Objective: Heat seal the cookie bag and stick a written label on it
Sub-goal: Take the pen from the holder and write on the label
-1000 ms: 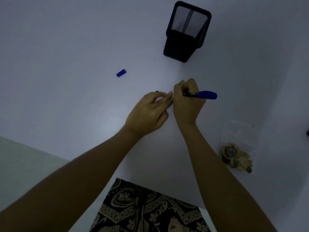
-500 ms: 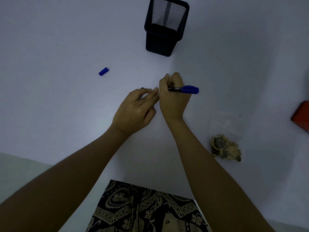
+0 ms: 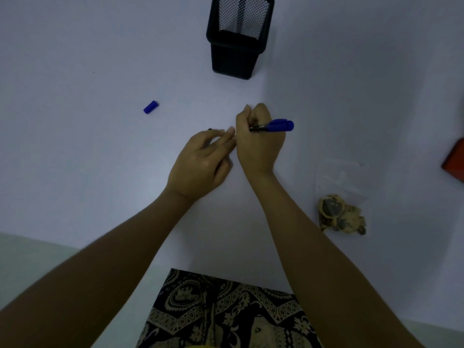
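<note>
My right hand (image 3: 258,144) grips a blue marker (image 3: 276,126), its blue end pointing right and its tip hidden under my fingers. My left hand (image 3: 200,164) lies flat on the white table beside it, fingertips touching the right hand and pressing down on something white that I cannot make out. The marker's blue cap (image 3: 150,107) lies apart at the upper left. A clear plastic bag of cookies (image 3: 339,212) lies at the right, the cookies bunched in its near end.
A black mesh pen holder (image 3: 238,38) stands at the far middle of the white table (image 3: 88,159). A red object (image 3: 455,159) shows at the right edge. Patterned fabric (image 3: 226,312) on my lap lies below the table's near edge.
Both hands stay together in the same pose with the marker. The view has shifted, so the pen holder now sits higher and the red object shows at the right.
</note>
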Action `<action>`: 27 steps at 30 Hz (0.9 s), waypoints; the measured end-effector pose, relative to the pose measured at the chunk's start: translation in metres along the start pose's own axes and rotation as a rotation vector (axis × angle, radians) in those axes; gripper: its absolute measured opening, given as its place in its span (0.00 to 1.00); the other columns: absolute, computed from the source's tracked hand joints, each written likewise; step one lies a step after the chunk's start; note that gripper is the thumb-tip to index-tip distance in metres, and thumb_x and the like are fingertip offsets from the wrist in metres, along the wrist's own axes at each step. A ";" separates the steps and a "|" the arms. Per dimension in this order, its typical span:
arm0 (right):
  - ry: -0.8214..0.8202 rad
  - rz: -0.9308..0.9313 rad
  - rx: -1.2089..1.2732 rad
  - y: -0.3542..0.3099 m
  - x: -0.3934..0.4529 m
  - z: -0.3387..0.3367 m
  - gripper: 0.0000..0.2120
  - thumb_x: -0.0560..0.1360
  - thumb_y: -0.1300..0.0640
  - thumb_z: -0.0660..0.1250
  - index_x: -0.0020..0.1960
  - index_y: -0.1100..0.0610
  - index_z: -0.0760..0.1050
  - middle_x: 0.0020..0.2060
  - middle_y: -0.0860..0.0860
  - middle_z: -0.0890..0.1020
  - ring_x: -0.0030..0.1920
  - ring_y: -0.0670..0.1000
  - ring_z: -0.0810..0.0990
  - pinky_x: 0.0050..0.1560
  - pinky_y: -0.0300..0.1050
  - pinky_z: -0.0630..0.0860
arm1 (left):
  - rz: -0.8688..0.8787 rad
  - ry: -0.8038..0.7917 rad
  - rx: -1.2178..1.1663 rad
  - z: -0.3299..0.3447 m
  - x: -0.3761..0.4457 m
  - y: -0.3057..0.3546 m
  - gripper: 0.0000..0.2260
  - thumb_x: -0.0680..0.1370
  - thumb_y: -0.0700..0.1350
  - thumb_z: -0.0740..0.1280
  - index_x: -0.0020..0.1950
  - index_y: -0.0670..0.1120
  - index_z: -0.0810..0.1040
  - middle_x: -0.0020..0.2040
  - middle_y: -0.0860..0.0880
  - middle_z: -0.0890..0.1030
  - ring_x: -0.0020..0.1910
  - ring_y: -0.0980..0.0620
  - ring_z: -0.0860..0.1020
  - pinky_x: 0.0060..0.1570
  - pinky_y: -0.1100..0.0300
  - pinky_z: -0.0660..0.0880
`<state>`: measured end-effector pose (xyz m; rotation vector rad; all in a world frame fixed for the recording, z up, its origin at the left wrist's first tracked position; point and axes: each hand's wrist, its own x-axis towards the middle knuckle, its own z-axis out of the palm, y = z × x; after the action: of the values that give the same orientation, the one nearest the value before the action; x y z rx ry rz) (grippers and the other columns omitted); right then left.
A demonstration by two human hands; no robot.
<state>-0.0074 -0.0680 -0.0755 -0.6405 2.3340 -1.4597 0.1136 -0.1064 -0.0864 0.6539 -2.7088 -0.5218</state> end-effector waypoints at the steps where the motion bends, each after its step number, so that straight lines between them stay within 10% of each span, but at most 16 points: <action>1: -0.001 0.003 -0.001 0.000 0.000 0.000 0.15 0.77 0.60 0.64 0.33 0.58 0.66 0.24 0.53 0.70 0.24 0.50 0.70 0.26 0.49 0.72 | -0.001 0.000 0.003 0.000 0.000 0.000 0.15 0.77 0.40 0.62 0.63 0.38 0.77 0.55 0.42 0.83 0.57 0.43 0.77 0.60 0.56 0.70; 27: 0.060 -0.004 0.049 0.003 0.004 -0.002 0.14 0.75 0.64 0.63 0.32 0.58 0.64 0.24 0.47 0.66 0.26 0.46 0.68 0.27 0.34 0.67 | 0.029 0.063 0.005 0.003 -0.001 0.001 0.15 0.76 0.38 0.63 0.62 0.37 0.78 0.58 0.41 0.81 0.57 0.44 0.77 0.59 0.56 0.71</action>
<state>-0.0120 -0.0675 -0.0773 -0.5968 2.3350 -1.5527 0.1135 -0.1045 -0.0888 0.6212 -2.6576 -0.4798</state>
